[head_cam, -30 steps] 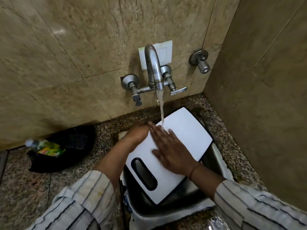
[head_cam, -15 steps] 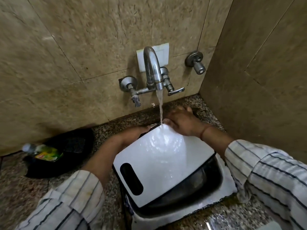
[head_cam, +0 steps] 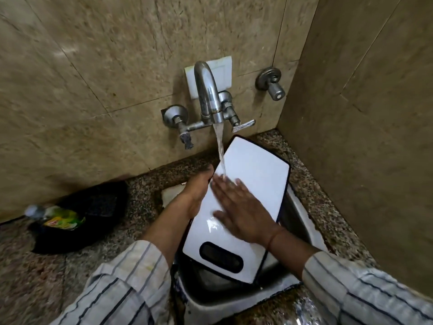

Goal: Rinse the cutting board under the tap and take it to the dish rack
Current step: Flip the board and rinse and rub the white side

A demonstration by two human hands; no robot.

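Observation:
A white cutting board (head_cam: 257, 174) with a dark rim and an oval handle slot leans tilted over the steel sink (head_cam: 297, 221), its far end raised toward the wall. Water runs from the chrome tap (head_cam: 207, 95) onto the board's left side. My left hand (head_cam: 195, 191) grips the board's left edge. My right hand (head_cam: 243, 212) lies flat on the board's wet face, fingers spread and pointing at the water stream. No dish rack is in view.
A black tray (head_cam: 93, 207) with a green-labelled bottle (head_cam: 61, 218) lies on the speckled stone counter (head_cam: 46, 273) at the left. Tiled walls close in behind and on the right. A second valve (head_cam: 271, 84) sticks out of the back wall.
The board has swung so its far end points to the right corner. My right hand has come off the far edge and now lies flat on the board's face.

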